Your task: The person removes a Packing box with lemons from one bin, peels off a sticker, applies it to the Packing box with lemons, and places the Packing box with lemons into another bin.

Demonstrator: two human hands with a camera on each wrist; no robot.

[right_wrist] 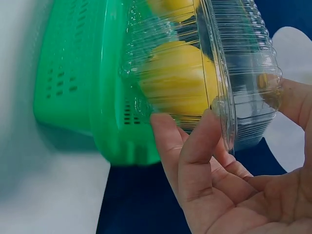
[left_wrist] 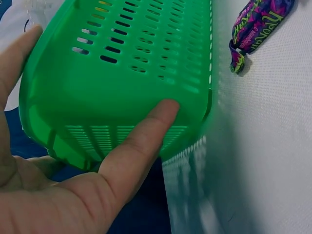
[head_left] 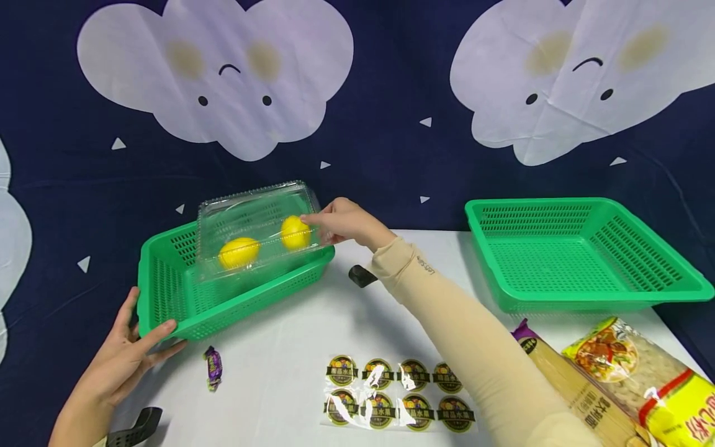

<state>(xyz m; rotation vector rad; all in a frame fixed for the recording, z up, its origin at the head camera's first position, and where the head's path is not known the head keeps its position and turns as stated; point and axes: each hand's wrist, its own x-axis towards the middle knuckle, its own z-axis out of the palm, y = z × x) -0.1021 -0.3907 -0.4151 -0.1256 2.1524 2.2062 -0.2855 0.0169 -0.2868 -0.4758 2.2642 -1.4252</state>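
Observation:
My right hand (head_left: 349,223) pinches the near right end of a clear plastic clamshell box (right_wrist: 243,92), thumb and fingers on either side of its rim. Two yellow lemons (head_left: 239,252) show through the plastic. The box is tilted and overlaps the opening of the left green basket (head_left: 262,295) in the head view. At that basket's left front corner is my left hand (head_left: 120,363), with spread, mostly straight fingers. One fingertip (left_wrist: 168,109) rests against the basket's perforated side, and another finger (left_wrist: 19,53) lies along its rim.
A purple wrapped candy (head_left: 213,367) lies before the left basket. Round stickers on a clear sheet (head_left: 380,392) lie front centre. At right stand another green basket (head_left: 592,298), a noodle packet (head_left: 581,385) and a yellow-red food bag (head_left: 642,372). A dark cloud-patterned cloth (head_left: 391,149) hangs behind.

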